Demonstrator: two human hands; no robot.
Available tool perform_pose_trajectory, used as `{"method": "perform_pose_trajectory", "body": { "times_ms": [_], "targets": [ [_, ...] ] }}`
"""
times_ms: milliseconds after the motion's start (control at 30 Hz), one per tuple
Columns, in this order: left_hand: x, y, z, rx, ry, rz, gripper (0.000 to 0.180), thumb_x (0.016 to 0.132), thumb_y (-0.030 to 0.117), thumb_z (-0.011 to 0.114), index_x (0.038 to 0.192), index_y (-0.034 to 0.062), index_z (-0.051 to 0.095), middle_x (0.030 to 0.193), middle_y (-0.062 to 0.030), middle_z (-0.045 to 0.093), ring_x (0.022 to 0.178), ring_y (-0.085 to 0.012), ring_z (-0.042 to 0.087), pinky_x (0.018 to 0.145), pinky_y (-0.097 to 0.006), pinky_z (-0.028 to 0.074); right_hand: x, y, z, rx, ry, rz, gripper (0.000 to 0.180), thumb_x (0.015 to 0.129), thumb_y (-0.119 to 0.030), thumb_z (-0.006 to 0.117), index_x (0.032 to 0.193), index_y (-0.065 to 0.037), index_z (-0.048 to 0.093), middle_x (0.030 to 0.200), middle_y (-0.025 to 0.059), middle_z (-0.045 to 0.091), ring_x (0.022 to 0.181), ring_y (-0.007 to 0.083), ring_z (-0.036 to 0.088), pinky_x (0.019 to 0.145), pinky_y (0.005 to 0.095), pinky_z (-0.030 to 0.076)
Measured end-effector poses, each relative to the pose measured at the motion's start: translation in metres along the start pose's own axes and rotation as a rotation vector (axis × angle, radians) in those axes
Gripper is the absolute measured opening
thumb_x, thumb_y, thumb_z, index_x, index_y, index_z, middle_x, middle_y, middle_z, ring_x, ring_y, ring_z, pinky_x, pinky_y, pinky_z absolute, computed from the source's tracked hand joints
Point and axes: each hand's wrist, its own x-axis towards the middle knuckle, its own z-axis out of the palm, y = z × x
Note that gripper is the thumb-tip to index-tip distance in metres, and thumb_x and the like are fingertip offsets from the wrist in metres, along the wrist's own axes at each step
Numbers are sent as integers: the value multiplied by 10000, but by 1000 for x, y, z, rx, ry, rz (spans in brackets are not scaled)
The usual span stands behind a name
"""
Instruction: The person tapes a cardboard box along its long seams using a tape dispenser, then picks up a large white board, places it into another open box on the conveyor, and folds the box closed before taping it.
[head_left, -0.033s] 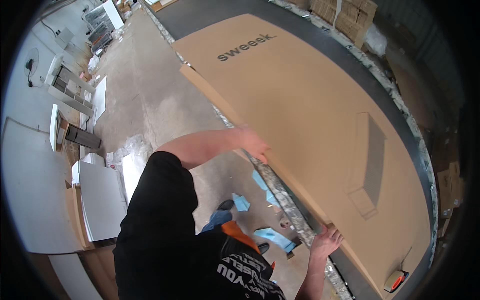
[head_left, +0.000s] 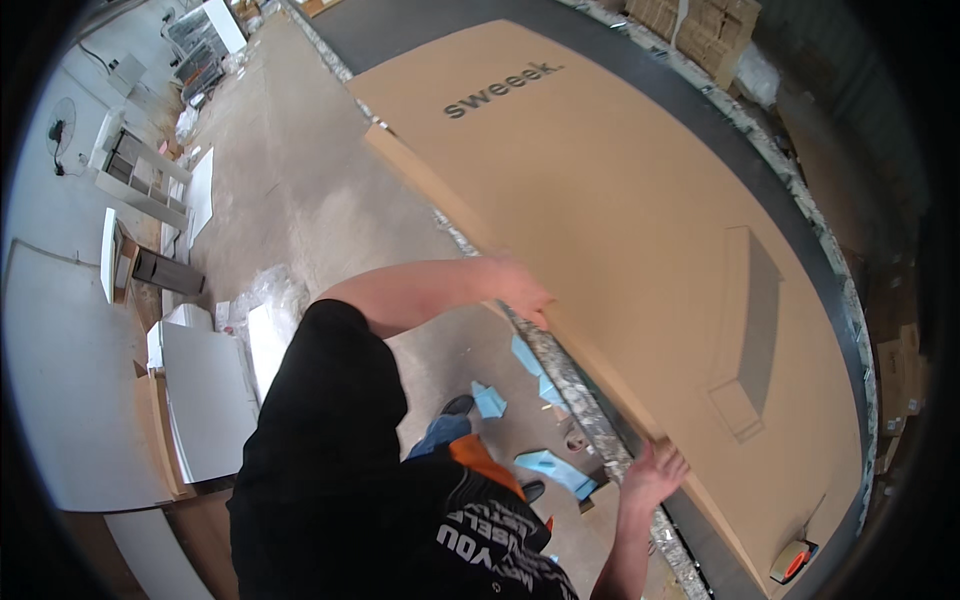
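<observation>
A large flat brown cardboard box (head_left: 620,220) with dark print lies across the long dark table in front of me. A narrow strip of cardboard, a side flap (head_left: 440,190), runs along its near-left edge. My left hand (head_left: 522,290) is closed on this edge near its middle, the forearm reaching across from the left. Lower down the same edge, my right hand (head_left: 653,474) grips the flap, with the thumb on top and the other fingers partly hidden. A roll of tape with an orange core (head_left: 793,562) rests on the box's near right corner.
The dark table (head_left: 385,35) has a worn, silvery rim (head_left: 565,375). Blue scraps (head_left: 555,473) lie on the floor by my feet. White panels (head_left: 205,400) and clear plastic wrap (head_left: 272,295) stand at left. Stacked cardboard (head_left: 700,35) is beyond the table's far side.
The box, table rim and floor scraps appear slightly farther right in the view. Both hands stay on the same flap edge, with little change in their grip.
</observation>
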Motion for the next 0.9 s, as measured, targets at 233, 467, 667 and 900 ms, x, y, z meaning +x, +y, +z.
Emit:
{"method": "perform_pose_trajectory", "body": {
  "times_ms": [233, 467, 667, 900],
  "targets": [
    [-30, 43, -81, -78, -98, -97, 462, 841, 416, 623, 1172, 95, 598, 1085, -135, 666, 1068, -300, 613, 877, -472, 499, 58, -103, 45, -22, -32, -137, 476, 848, -234, 663, 1200, 61, 539, 1043, 245, 627, 953, 400, 617, 843, 485, 485],
    [-16, 21, -19, 213, 860, 538, 205, 835, 217, 613, 1017, 148, 676, 948, -5, 694, 814, -136, 677, 668, -295, 534, 60, -86, 19, -22, -299, -161, 227, 783, -202, 648, 989, -116, 690, 870, 32, 665, 816, 218, 646, 727, 388, 506],
    [-20, 35, -19, 413, 963, 349, 221, 823, 354, 701, 935, 164, 703, 779, 50, 649, 687, -133, 615, 599, -292, 442, 50, -116, 29, -82, 27, 71, 298, 831, -162, 602, 1117, -108, 664, 1103, 98, 660, 1074, 301, 610, 921, 425, 489],
    [-19, 33, -20, 383, 910, 355, 264, 810, 382, 714, 909, 137, 721, 799, 15, 675, 744, -194, 642, 670, -343, 493, -9, -33, -47, -201, 194, 312, 663, 710, -261, 728, 1289, -9, 527, 1286, 180, 568, 1261, 377, 487, 1058, 488, 393]
  ]
}}
